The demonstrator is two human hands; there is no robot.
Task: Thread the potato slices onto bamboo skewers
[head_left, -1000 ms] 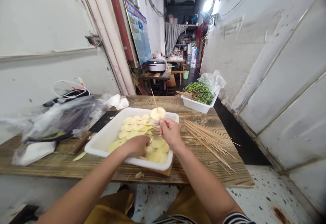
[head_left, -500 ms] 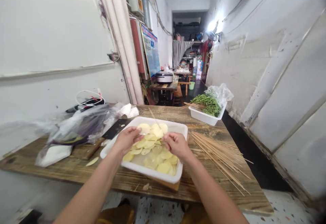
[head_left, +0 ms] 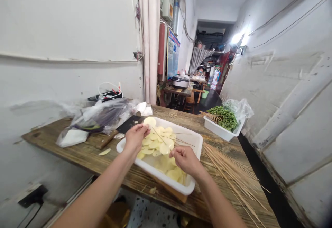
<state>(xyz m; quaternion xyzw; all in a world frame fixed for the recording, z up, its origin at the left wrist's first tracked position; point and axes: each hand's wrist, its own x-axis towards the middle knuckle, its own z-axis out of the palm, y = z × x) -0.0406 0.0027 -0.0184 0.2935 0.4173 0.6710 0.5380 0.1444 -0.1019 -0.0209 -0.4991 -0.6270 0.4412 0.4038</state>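
Note:
My left hand point(head_left: 137, 136) pinches a thin pale yellow slice point(head_left: 149, 121) over the far left corner of a white tray point(head_left: 198, 158). Between the fingers of my right hand point(head_left: 185, 157) is a thin skewer point(head_left: 158, 135), which points up and left toward that slice. One round slice point(head_left: 166, 146) is on the skewer close to my right fingers. Below both hands, the tray holds many potato-like slices point(head_left: 175, 173), some in cloudy liquid. Several more skewers lie over the slices on the tray's right side.
Loose skewers point(head_left: 228, 172) are spread on the wooden table point(head_left: 189, 115) at the right. Behind them stands a white basket point(head_left: 219, 130) of green skewered food. A knife point(head_left: 106, 138), plastic bags point(head_left: 103, 115) and a stray slice point(head_left: 104, 152) lie at the left.
The view has turned left, shifting the scene rightward. My hands have moved apart; the left has lifted a slice away, and the skewer with its slice now shows clearly between them.

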